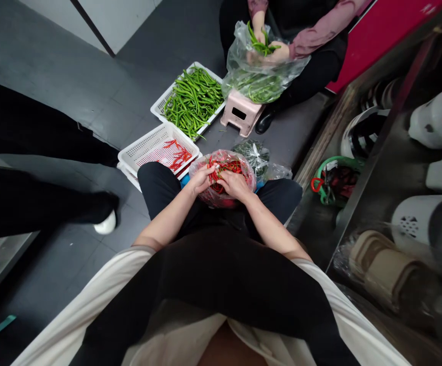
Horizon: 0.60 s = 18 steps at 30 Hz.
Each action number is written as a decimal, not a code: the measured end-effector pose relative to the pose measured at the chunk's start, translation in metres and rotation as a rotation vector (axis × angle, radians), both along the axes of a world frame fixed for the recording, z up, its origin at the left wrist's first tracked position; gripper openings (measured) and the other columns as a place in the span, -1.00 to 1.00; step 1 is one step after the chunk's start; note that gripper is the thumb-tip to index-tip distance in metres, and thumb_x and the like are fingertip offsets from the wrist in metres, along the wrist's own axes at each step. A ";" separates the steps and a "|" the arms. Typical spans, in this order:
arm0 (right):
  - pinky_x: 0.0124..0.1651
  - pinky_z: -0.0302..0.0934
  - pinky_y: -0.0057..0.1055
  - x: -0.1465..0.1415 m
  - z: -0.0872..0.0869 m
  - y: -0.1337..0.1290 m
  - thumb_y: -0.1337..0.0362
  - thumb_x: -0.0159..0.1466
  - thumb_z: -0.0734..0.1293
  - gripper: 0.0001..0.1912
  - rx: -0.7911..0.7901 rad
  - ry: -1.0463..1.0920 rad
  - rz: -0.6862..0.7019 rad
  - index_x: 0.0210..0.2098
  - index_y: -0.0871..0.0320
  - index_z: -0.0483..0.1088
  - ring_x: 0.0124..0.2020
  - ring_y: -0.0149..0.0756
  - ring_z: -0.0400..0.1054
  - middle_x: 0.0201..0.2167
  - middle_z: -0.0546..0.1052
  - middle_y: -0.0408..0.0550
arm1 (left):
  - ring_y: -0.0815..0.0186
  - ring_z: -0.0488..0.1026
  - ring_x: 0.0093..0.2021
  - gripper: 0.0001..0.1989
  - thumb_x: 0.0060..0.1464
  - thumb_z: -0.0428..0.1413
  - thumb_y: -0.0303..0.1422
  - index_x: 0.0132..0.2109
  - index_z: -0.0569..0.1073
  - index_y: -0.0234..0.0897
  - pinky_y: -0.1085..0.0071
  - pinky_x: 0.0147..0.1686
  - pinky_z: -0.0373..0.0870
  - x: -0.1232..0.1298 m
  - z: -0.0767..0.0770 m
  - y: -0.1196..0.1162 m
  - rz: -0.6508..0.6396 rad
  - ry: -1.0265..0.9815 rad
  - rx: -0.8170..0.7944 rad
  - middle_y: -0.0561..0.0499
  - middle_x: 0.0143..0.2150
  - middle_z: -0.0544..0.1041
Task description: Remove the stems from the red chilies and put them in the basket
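Between my knees sits a clear plastic bag (221, 198) full of red chili peppers (233, 166). My left hand (202, 179) is at the bag's left side, its fingers closed around a few red chilies. Over the peppers, my right hand (235, 184) has its fingers bent and pinched at the chilies' stem ends, close to the left hand. Ahead and to the left is a white perforated basket (140, 150) with a small pile of red chilies (178, 154) at its right end.
Beyond it stands another white basket (158, 108) heaped with green chilies (196, 99). Opposite me a co-worker handles green chilies over a plastic bag (239, 66) on a pink stool (239, 113). A standing person's legs (33, 122) are at left; shelves with containers (411, 218) line the right.
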State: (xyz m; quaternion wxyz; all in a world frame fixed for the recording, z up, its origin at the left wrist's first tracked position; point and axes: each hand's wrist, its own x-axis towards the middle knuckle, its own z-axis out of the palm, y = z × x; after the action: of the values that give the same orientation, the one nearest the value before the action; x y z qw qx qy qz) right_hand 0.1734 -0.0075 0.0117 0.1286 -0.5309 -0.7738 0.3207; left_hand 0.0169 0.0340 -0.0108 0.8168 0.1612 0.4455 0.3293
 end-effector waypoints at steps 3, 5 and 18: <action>-0.15 0.17 -0.37 0.002 -0.004 0.000 0.24 0.32 0.26 -0.85 -0.055 0.212 0.025 -0.30 0.16 0.43 -0.24 -0.24 0.37 -0.27 0.52 0.00 | 0.44 0.38 -0.52 -0.79 0.06 0.11 -0.47 -0.12 0.42 -0.36 0.50 -0.49 0.29 -0.006 -0.002 -0.001 -0.103 -0.099 -0.094 0.06 -0.46 0.43; -0.20 0.16 -0.40 0.006 -0.012 0.001 0.18 0.29 0.28 -0.81 -0.109 0.367 -0.144 -0.36 0.15 0.41 -0.36 -0.32 0.32 -0.40 0.48 -0.10 | 0.48 0.30 -0.57 -0.78 0.03 0.08 -0.49 -0.13 0.42 -0.37 0.52 -0.54 0.23 -0.009 -0.003 -0.003 -0.133 -0.174 -0.101 0.08 -0.51 0.36; -0.33 0.21 -0.43 -0.006 -0.033 0.017 0.16 0.02 0.41 -0.81 -0.397 0.728 -0.592 -0.48 0.16 0.44 -0.48 -0.35 0.34 -0.56 0.48 -0.18 | 0.49 0.26 -0.57 -0.32 -0.24 0.06 -0.54 0.14 0.31 -0.29 0.54 -0.51 0.16 0.001 0.003 -0.009 -0.266 -0.067 0.093 0.13 -0.50 0.37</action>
State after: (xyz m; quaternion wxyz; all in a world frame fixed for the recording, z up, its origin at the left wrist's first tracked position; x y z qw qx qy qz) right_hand 0.1669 0.0092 -0.0209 0.3718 -0.5954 -0.4194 0.5756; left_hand 0.0177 0.0249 -0.0079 0.8594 0.2453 0.3767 0.2435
